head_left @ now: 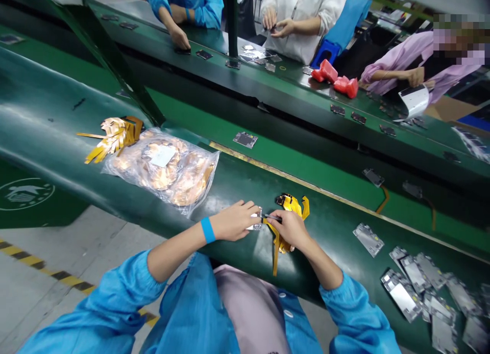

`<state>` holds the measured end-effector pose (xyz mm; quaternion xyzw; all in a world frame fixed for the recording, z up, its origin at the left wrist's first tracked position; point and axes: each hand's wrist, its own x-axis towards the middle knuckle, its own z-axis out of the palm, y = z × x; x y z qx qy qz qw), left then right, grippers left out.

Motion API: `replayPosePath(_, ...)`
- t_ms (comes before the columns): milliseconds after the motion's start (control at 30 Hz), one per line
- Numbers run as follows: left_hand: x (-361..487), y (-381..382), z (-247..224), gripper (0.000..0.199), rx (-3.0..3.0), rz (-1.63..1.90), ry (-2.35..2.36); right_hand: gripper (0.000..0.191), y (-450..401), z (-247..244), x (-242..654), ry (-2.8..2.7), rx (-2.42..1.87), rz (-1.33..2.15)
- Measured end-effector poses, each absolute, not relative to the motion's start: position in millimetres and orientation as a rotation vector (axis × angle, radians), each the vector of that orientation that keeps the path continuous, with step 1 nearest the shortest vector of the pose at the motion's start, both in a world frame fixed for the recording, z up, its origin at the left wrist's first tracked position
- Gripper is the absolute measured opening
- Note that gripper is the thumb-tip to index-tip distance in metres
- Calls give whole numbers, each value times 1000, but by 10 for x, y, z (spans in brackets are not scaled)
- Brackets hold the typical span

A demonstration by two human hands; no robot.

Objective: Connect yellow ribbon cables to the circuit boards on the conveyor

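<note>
Down near the middle of the frame, a small silver board point(255, 221) lies on the green table point(329, 247). The left hand point(234, 221) has its fingers over the board, but I cannot tell if they pinch it or just rest on it. A blue band point(208, 230) goes around that wrist. The right hand point(291, 228) is closed on a thin dark tool point(273, 218), and the tool's tip is at the right edge of the board. A pile of yellow strips point(293, 205) sits partly behind the right hand, and one strip pokes out below. Left of the middle is a clear bag point(187, 191) full of shiny copper-coloured things, with loose gold strips point(115, 134) by its upper left corner. At the lower right, lots of silver boards point(406, 293) lie in a messy heap. One dark board point(245, 139) lies by itself on the bright green strip above the middle. Along the top, a person in blue sleeves point(212, 6), a person in white point(302, 35) and a person in pink sleeves point(401, 58) are at another table point(298, 81), where two red bundles point(346, 86) sit.
</note>
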<state>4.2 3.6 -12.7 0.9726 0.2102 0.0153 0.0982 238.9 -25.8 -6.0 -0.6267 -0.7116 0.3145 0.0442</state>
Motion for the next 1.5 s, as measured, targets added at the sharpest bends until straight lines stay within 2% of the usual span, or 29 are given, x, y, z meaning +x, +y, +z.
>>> replayPosePath(167, -16, -80, -179, 17, 2892, 92, 740, 19, -242, -92, 2369, -2188, -1881, 995)
replayPosePath(400, -16, -166, -230, 22, 2905, 109, 804, 20, -229, -163, 2357, -2187, -1893, 974)
replayPosePath(1033, -40, -240, -278, 17, 2887, 201, 855, 21, -227, -156, 2339, -2207, -1920, 969)
replayPosePath(1367, -50, -281, -362, 24, 2899, 208, 849, 18, -127, -140, 2318, -2245, -1915, 1024)
replayPosePath(1500, -52, -293, -355, 33, 2893, 200, 852, 16, -105, -112, 2296, -2273, -1941, 999)
